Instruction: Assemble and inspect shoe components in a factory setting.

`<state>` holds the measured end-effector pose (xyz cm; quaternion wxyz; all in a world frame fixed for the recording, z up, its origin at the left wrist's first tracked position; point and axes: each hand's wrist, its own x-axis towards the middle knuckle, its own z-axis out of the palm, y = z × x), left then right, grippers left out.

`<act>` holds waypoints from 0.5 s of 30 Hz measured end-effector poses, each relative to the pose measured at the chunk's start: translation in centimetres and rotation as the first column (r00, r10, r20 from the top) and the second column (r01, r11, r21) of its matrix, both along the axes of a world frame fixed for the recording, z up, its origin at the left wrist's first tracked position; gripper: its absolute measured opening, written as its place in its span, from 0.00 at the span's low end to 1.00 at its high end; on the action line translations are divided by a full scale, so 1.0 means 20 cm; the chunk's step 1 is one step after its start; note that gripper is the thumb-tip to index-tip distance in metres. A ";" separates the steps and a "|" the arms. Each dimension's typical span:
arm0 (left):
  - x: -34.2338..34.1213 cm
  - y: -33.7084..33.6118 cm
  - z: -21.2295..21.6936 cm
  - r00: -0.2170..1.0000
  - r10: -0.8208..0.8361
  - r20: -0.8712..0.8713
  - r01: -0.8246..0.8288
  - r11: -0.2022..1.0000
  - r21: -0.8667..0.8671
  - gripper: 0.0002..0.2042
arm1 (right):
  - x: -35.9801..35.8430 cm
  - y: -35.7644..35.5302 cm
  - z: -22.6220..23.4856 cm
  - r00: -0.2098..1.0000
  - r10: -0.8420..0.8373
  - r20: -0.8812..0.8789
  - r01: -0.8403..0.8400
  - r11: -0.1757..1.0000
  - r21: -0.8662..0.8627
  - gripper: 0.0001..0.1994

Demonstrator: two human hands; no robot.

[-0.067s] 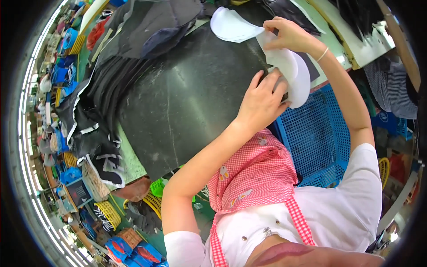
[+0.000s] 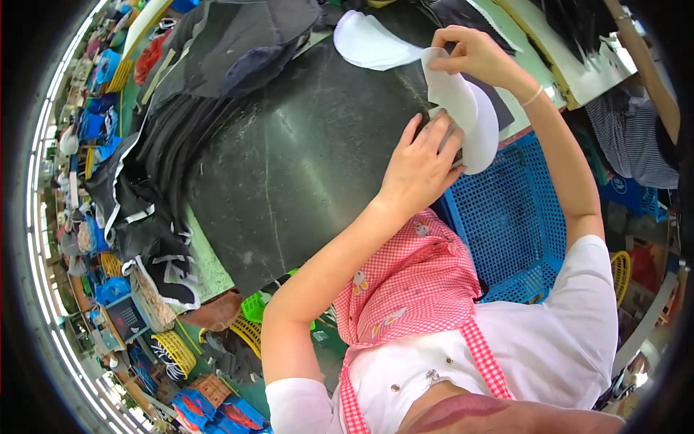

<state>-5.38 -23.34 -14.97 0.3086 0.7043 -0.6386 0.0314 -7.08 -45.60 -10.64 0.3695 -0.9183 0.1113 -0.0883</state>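
My right hand (image 2: pixel 473 59) pinches the upper end of a thin white curved sheet piece (image 2: pixel 455 94) between thumb and fingers, and that end curls upward. My left hand (image 2: pixel 425 158) grips the lower part, fingers spread over it and thumb at its lower edge. Beneath lies another rounded white piece (image 2: pixel 486 134), its outer edge showing beyond the first. What the left fingertips cover is hidden. Up and to the left of my right hand, more white rounded pieces (image 2: pixel 372 43) lie on the black work surface (image 2: pixel 282 159).
Layered black fabric pieces (image 2: pixel 181 137) are heaped along the left of the surface, with dark grey pieces (image 2: pixel 253 36) at the far side. A blue perforated basket (image 2: pixel 499 210) stands below the right edge, near my body. Black material (image 2: pixel 463 22) lies at the far right.
The end pinched by my right hand has curled up and drawn slightly away from the white pieces on the left. My left hand keeps its hold; the view has shifted slightly.
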 end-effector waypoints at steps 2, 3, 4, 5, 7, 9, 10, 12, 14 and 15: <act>0.02 0.00 0.01 0.999 -0.034 -0.007 0.034 0.999 0.023 0.25 | -0.09 -0.04 -0.03 0.978 -0.058 0.203 0.020 0.982 0.186 0.09; 0.02 0.00 0.02 0.999 -0.037 0.012 0.036 0.998 0.041 0.24 | -0.13 -0.04 -0.04 0.948 -0.028 0.318 -0.019 0.989 0.145 0.07; 0.02 -0.01 0.02 0.999 -0.040 0.033 0.038 0.998 0.059 0.23 | -0.16 -0.06 -0.07 0.949 -0.034 0.312 -0.010 0.990 0.139 0.07; 0.03 -0.02 0.02 0.998 -0.045 0.043 0.044 0.999 0.032 0.20 | -0.20 -0.07 -0.09 0.934 -0.068 0.351 0.022 0.991 0.132 0.07; 0.07 -0.04 0.02 0.997 -0.064 0.044 0.063 0.998 0.032 0.19 | -0.22 -0.07 -0.11 0.909 -0.145 0.391 0.111 0.988 0.108 0.09; 0.09 -0.07 0.03 0.997 -0.055 0.051 0.054 0.998 0.026 0.16 | -0.20 -0.06 -0.09 0.912 -0.211 0.353 0.174 0.976 0.133 0.10; 0.09 -0.08 0.03 0.997 -0.062 0.047 0.060 0.998 0.025 0.16 | -0.20 -0.06 -0.08 0.909 -0.272 0.316 0.232 0.960 0.159 0.12; 0.10 -0.09 0.02 0.998 -0.045 0.048 0.042 0.998 0.052 0.13 | -0.21 -0.06 -0.08 0.929 -0.309 0.206 0.282 0.948 0.148 0.15; 0.12 -0.07 0.02 0.997 -0.053 0.053 0.051 0.998 0.036 0.12 | -0.25 0.01 -0.07 0.912 -0.156 0.380 0.275 0.920 -0.281 0.16; 0.14 -0.07 0.01 0.994 -0.068 0.082 0.067 0.998 0.018 0.12 | -0.29 0.03 -0.03 0.938 -0.084 0.337 0.185 0.942 -0.281 0.18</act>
